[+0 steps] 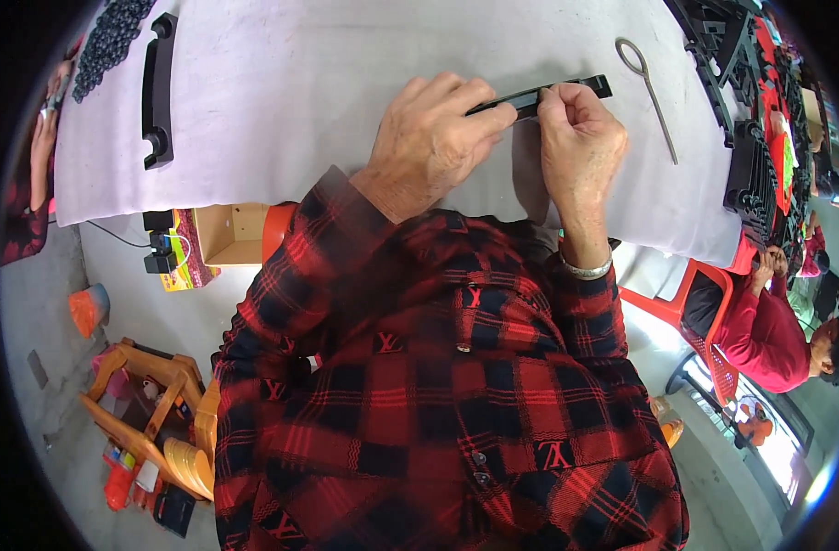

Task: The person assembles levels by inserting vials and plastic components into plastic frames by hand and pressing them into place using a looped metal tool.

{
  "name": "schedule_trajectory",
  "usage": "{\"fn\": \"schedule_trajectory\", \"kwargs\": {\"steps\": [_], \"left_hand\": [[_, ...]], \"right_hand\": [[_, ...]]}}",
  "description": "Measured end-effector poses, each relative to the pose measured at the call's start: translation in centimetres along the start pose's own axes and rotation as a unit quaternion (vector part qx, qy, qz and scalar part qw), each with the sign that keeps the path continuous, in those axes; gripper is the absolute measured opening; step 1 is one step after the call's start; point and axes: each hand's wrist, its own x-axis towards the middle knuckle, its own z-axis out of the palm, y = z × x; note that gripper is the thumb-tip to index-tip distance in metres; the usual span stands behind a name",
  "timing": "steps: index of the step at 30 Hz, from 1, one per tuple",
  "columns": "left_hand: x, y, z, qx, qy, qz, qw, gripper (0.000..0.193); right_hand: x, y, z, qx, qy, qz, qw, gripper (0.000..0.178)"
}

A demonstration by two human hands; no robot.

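A long black plastic strip-shaped part [588,85] is held above the pale cloth between my two hands. My left hand [438,130] closes round its left end, the fingers covering that end. With thumb and fingertips pinched together, my right hand [580,133] grips the part near its right end; whether something small is in that pinch I cannot make out. A similar black part [159,92] with notched ends lies on the cloth at the left. To the right of my right hand rests a metal rod tool [656,108] with a looped end.
Small black pieces [112,41] are heaped at the far left of the cloth-covered table [291,110]. Stacked black parts [755,184] line its right edge. A person in red [759,335] sits at the right on a red chair [681,298]. A cardboard box [229,237] stands below the table's front edge.
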Motion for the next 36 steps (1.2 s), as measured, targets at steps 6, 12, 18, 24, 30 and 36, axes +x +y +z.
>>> {"fn": "schedule_trajectory", "kwargs": {"steps": [6,12,18,24,30,36], "left_hand": [[-0.1,0.3,0.0,0.023,-0.008,0.007,1.0,0.032],[0.1,0.4,0.0,0.043,-0.014,0.008,0.999,0.033],[0.9,1.2,-0.3,0.058,-0.022,-0.007,0.998,0.036],[0.3,1.5,0.7,0.094,0.008,-0.016,0.995,0.037],[0.7,1.8,1.0,0.112,0.019,-0.013,0.993,0.036],[0.8,1.6,1.3,0.107,0.028,-0.013,0.994,0.031]], "right_hand": [[-0.6,0.3,0.2,0.001,0.005,0.001,1.0,0.018],[-0.6,0.8,-0.5,0.063,-0.055,0.026,0.996,0.02],[-0.3,1.4,-2.0,0.102,-0.143,0.04,0.984,0.025],[-0.2,0.6,-2.8,0.008,-0.173,0.003,0.985,0.035],[0.9,1.3,-3.3,0.1,-0.242,0.062,0.963,0.04],[1.3,1.1,-3.1,0.142,-0.253,0.092,0.953,0.036]]}}
